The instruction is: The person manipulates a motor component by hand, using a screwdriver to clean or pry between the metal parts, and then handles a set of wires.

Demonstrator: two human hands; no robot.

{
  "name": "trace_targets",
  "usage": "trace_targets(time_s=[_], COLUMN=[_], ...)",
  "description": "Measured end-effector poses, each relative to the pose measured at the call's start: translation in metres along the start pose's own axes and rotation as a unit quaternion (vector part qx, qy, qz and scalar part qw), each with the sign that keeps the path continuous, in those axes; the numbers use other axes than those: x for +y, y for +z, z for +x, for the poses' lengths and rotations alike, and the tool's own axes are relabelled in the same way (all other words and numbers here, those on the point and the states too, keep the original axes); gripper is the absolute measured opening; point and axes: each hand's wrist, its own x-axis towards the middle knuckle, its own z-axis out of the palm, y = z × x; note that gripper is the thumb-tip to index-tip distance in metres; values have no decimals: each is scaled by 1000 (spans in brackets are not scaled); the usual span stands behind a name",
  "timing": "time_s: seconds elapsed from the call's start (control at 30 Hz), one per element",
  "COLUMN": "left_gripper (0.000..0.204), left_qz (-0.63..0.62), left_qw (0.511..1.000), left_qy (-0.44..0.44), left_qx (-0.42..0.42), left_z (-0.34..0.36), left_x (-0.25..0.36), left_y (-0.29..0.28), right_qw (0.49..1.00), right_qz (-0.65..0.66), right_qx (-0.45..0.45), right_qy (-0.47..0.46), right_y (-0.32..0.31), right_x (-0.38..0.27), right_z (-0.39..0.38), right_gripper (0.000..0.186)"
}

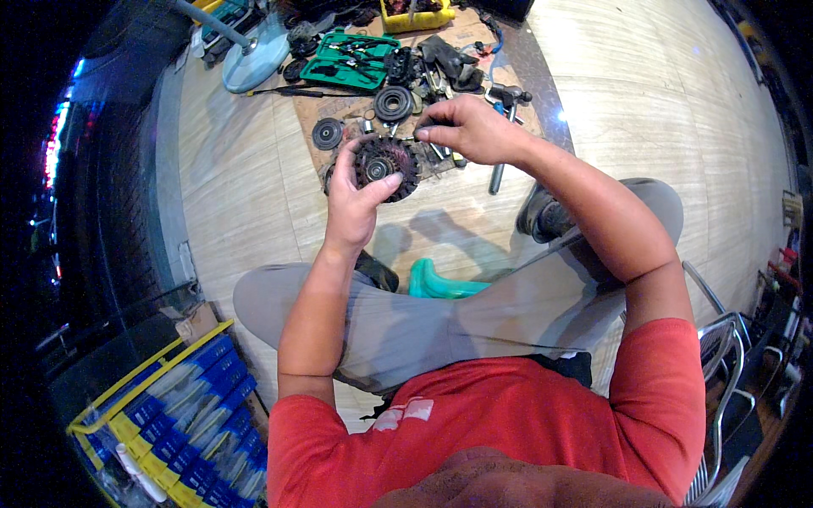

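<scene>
My left hand [351,205] grips a dark round machine part [380,168] with a notched, toothed rim and a lighter ring at its hub. The thumb lies across its front face and the fingers wrap behind its left edge. Just above and to the right of it, my right hand [476,129] is closed in a pinch. Something small and dark shows at those fingertips, too small to name. Close by on the cardboard lie a black ringed wheel [394,103] and a smaller dark disc [328,133].
An opened green tool case [352,61] lies farther back, near a yellow bin [417,17], a dark glove [450,61] and a hammer [509,93]. A stand's pale round base [257,63] is at far left. Between my legs sits a teal plastic stool [440,282].
</scene>
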Motion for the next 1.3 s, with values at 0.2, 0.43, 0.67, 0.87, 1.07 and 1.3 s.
trace_targets(time_s=[0.2,0.43,0.67,0.87,1.07,1.3], left_gripper=[54,47,30,29,33,30], left_qz=[12,-122,-207,-347,-361,-375], left_qw=[999,985,972,935,917,922], left_qy=[-4,0,-4,-6,5,45], left_qx=[37,120,108,73,170,85], left_z=[2,7,12,11,13,6], left_x=[-2,-2,-2,33,41,53], left_y=[-3,-9,-34,-47,-50,-89], right_qw=[1000,996,985,993,953,906], right_qz=[19,-27,-153,-118,-304,-420], right_qx=[-12,-59,-79,10,12,32], right_qy=[0,-58,-28,-10,8,42], right_y=[-7,-5,-12,-25,-39,-100], right_x=[-17,-24,-18,19,39,53], right_z=[-3,-15,-15,-8,-6,-26], right_gripper=[21,22,24,18,23,23])
